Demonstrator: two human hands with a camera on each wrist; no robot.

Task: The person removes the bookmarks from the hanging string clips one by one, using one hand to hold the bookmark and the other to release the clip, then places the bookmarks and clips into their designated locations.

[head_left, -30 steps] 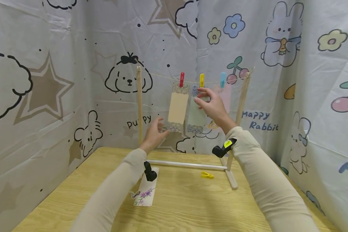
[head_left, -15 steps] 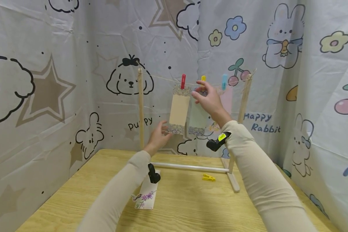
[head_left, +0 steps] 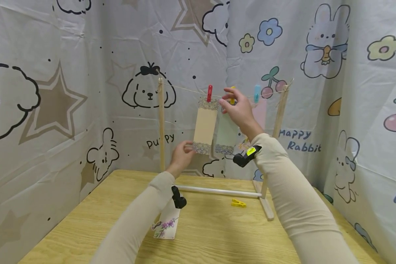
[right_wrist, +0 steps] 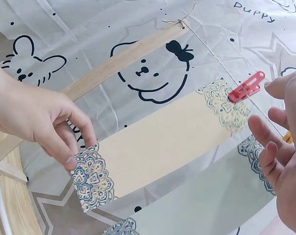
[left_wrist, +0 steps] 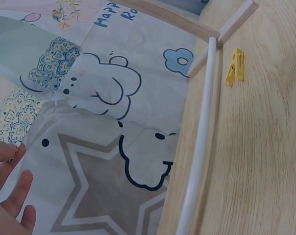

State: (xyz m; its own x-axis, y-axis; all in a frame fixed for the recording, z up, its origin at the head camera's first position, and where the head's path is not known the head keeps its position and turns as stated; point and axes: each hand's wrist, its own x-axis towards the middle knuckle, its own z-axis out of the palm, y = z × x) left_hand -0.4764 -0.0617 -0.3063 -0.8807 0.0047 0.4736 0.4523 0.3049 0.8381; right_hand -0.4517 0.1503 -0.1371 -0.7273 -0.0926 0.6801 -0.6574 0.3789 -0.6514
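Note:
A cream card (head_left: 205,123) with patterned ends hangs by a red clothespin (right_wrist: 247,88) from a string. My left hand (head_left: 182,156) pinches its lower left corner, thumb in front, as the right wrist view shows. My right hand (head_left: 240,108) is raised beside the red clothespin, fingers apart and holding nothing; its fingertips come near the clothespin in the right wrist view. Behind that hand hangs a pale green card (head_left: 225,128) under a yellow clothespin (head_left: 232,97), partly covered. Farther right, a pink card (head_left: 260,113) hangs from a light blue clothespin (head_left: 257,94).
Wooden posts (head_left: 162,124) hold up the string, with a white rod (head_left: 214,190) joining them low down. On the wooden table (head_left: 204,234) lie a loose yellow clothespin (left_wrist: 235,68) and a white card with purple flowers (head_left: 166,225), partly under the left forearm.
My left hand has moved slightly right to the cream card's lower corner and now pinches it. My right hand has shifted up and left, toward the red clothespin.

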